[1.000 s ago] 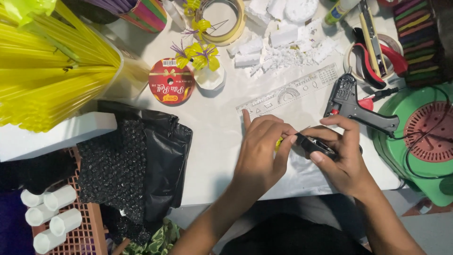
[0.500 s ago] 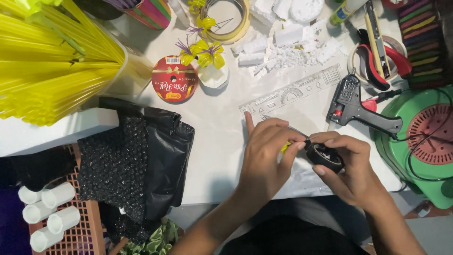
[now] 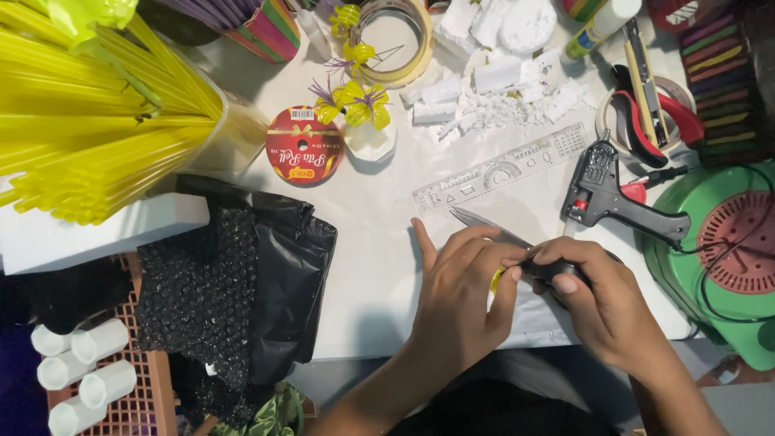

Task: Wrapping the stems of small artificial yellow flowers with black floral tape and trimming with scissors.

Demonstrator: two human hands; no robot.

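Note:
My left hand (image 3: 460,299) pinches a small yellow piece (image 3: 497,279) between thumb and fingers over the white table (image 3: 379,266). My right hand (image 3: 601,303) grips the black handles of a pair of scissors (image 3: 492,230), whose metal blades point up and left past my left fingers. The yellow piece is mostly hidden by my fingers, right beside the scissors' pivot. A clear ruler (image 3: 500,168) lies just above both hands.
A black glue gun (image 3: 613,194) lies to the right, beside a green round appliance (image 3: 726,242). A red ribbon spool (image 3: 305,145), small yellow flowers (image 3: 355,101), white foam scraps (image 3: 500,89), a tape roll (image 3: 395,40), yellow straws (image 3: 89,121) and black bubble wrap (image 3: 226,291) surround the work area.
The scissors' blades now show clearly, pointing up-left across my left fingers. Both hands stay together on the yellow piece, which is more covered than before.

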